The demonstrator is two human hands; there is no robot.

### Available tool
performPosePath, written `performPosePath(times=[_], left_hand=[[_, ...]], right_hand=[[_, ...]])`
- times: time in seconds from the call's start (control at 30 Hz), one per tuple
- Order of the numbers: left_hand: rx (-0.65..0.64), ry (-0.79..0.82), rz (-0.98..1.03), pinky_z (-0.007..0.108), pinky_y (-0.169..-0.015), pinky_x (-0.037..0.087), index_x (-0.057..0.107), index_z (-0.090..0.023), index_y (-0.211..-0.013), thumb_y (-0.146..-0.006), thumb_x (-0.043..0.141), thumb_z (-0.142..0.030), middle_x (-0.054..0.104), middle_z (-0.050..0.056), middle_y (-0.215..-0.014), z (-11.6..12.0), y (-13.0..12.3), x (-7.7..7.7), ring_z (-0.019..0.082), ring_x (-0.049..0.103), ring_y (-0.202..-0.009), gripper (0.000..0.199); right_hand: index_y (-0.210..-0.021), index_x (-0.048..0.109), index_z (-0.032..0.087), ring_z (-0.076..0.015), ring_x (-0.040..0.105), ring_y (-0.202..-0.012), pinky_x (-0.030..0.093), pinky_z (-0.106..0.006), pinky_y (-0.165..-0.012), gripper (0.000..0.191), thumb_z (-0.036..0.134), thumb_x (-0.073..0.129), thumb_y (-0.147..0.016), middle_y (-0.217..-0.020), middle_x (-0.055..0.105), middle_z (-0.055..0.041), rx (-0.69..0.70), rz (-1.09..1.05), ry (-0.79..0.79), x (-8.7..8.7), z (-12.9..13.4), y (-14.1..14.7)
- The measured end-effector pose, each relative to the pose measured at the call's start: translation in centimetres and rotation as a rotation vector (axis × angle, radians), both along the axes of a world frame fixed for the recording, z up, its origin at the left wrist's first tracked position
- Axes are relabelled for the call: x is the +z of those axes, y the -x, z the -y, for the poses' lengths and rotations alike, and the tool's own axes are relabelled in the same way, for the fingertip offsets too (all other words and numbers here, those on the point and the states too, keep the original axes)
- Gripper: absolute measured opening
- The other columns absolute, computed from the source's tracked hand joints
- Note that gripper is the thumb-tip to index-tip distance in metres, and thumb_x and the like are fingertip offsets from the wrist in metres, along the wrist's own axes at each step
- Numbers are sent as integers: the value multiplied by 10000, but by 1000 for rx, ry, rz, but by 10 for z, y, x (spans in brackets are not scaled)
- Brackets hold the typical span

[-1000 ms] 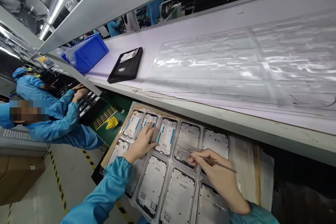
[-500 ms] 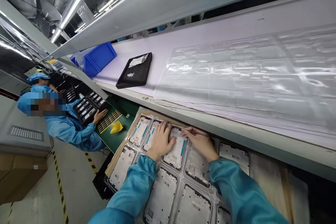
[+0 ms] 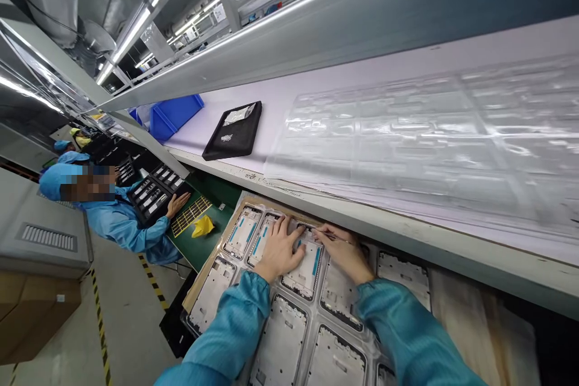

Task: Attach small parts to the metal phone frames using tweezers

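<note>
A clear tray holds several grey metal phone frames in separate pockets. My left hand lies with fingers spread over the top row, across the second frame and the edge of the third frame, which has blue strips. My right hand is closed around thin metal tweezers, whose tip points at the top right edge of that third frame. Whether the tip holds anything is too small to tell.
A shelf edge runs just beyond my hands. On the shelf are a black tray, a blue bin and clear plastic trays. At left, a person in blue works beside a yellow object.
The camera view has tilted slightly, so most things sit a little lower. My left fingers have shifted slightly on the frames. The tweezers in my right hand now show more clearly.
</note>
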State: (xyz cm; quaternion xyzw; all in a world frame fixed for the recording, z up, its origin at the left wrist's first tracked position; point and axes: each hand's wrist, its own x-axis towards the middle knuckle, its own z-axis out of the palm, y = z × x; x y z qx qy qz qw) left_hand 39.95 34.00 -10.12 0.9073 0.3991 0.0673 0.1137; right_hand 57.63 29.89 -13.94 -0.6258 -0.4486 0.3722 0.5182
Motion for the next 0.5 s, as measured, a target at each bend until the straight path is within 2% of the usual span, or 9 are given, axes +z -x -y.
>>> performPosePath(times=[0.13, 0.33, 0.5], left_hand=[[10, -8, -39, 539, -1189, 270, 564, -231, -1413, -924, 545, -355, 373, 141, -1558, 1, -4, 2, 354, 319, -1437, 505], [23, -20, -86, 552, -1208, 227, 538, -226, -1437, -941, 518, -345, 356, 152, -1569, 6, -9, 4, 359, 299, -1453, 510], [51, -27, -127, 552, -1204, 235, 544, -215, -1428, -935, 501, -289, 369, 156, -1565, 7, -16, 6, 360, 313, -1445, 501]], right_hand=[[-642, 617, 241, -278, 646, -800, 484, -376, -808, 392, 620, 547, -716, -744, 694, -56, 4, 4, -29, -1, 0, -1], [-639, 606, 239, -282, 668, -769, 497, -379, -786, 427, 650, 522, -722, -725, 702, -66, -23, -20, -8, -3, 0, 0], [-611, 624, 258, -311, 681, -813, 518, -394, -826, 432, 671, 516, -676, -733, 718, -79, -43, -35, 0, -4, -2, -1]])
